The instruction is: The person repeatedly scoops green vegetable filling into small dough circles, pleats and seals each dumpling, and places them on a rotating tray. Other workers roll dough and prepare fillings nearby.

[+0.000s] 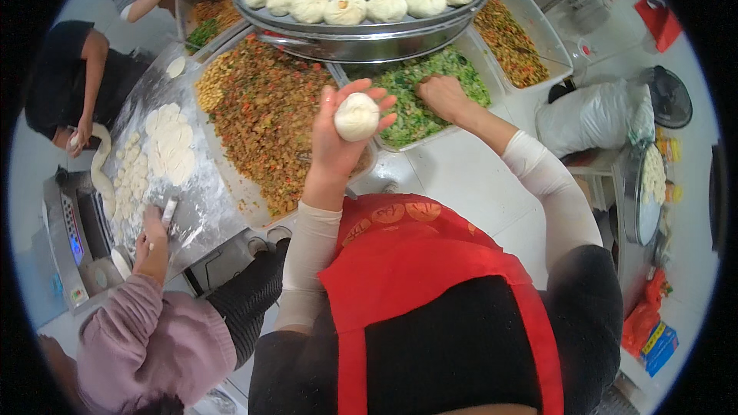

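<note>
On the upturned palm of my left hand (331,155) rests a round white filled bun (357,117), pleated shut on top. The fingers spread out around its far side. My right hand (445,98) is down in the chopped green vegetable filling (400,124) of a plastic tub; its fingertips are hidden, so I cannot tell what they hold. Beyond both hands, a round metal steamer tray (369,46) carries rows of pleated buns (345,10). Left of my left hand is a large tub of brown diced filling (265,121) with red bits.
On the left, a floured metal table (204,213) bears flattened dough wrappers (170,144), dough pieces (131,167) and a dough rope (102,167). Co-workers' hands (151,233) work there with a rolling pin (169,211). Another filling tub (513,40) stands back right.
</note>
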